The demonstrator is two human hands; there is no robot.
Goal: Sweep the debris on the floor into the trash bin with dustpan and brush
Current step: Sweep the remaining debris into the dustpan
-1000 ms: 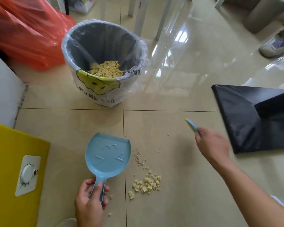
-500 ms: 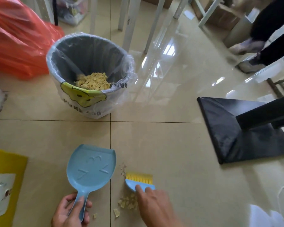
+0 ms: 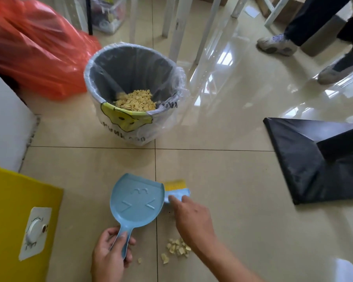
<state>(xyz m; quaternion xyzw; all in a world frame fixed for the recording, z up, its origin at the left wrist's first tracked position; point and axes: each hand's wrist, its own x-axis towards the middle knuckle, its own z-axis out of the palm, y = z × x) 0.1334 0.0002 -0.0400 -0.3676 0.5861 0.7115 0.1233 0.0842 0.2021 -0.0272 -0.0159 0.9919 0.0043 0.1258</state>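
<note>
Glossy tiled floor (image 3: 222, 180); lined trash bin (image 3: 118, 129); perhaps table legs (image 3: 179, 27) behind

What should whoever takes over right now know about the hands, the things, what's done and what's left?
Left hand: grips the dustpan by its handle.
Right hand: holds the brush, yellow bristles pointing away, right beside the dustpan's right edge.
Debris: a small pile on the floor by the right wrist, nearer the person than the brush, with a few loose bits to its left.
Bin: beyond the dustpan, lined.
Done: a heap of the same crumbs is in the bin.
Left: brush the pile onto the dustpan, which shows no debris on it, and tip it into the bin.
</note>
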